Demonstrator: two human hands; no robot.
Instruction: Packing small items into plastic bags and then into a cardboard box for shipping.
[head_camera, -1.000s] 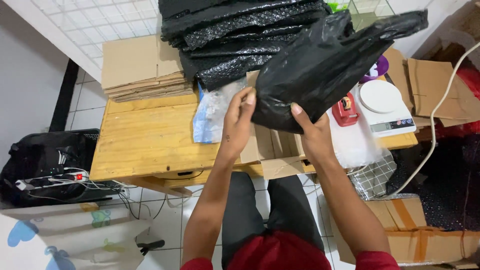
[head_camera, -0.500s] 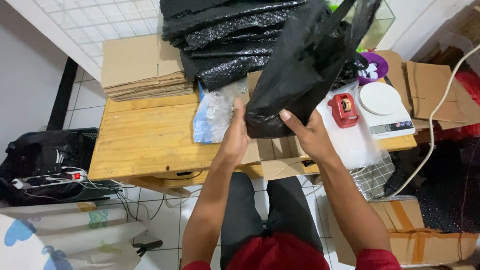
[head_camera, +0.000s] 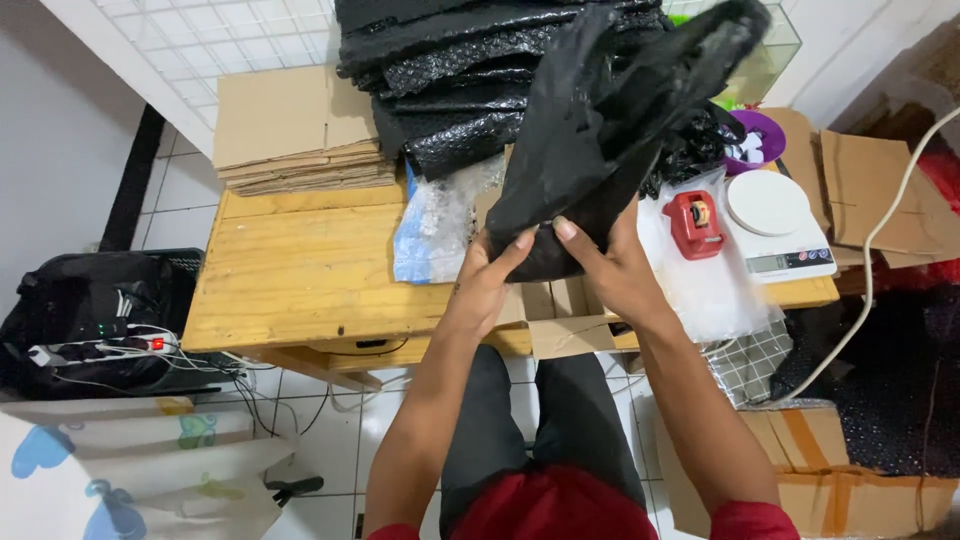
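The left hand (head_camera: 487, 272) and right hand (head_camera: 607, 262) both pinched the lower end of a black plastic bag (head_camera: 610, 110), fingers closed on it, above an open cardboard box (head_camera: 556, 308) at six o'clock. The film looked light, limp and slippery; gripping bunched folds seemed safest.

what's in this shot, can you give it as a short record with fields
left hand: left hand grips the lower edge of the black plastic bag
right hand: right hand grips the same bag beside it
below the bag: open cardboard box at the table edge
table: wooden table
right of the hands: red tape dispenser, white scale
back: stack of flat cardboard, black bubble wrap pile
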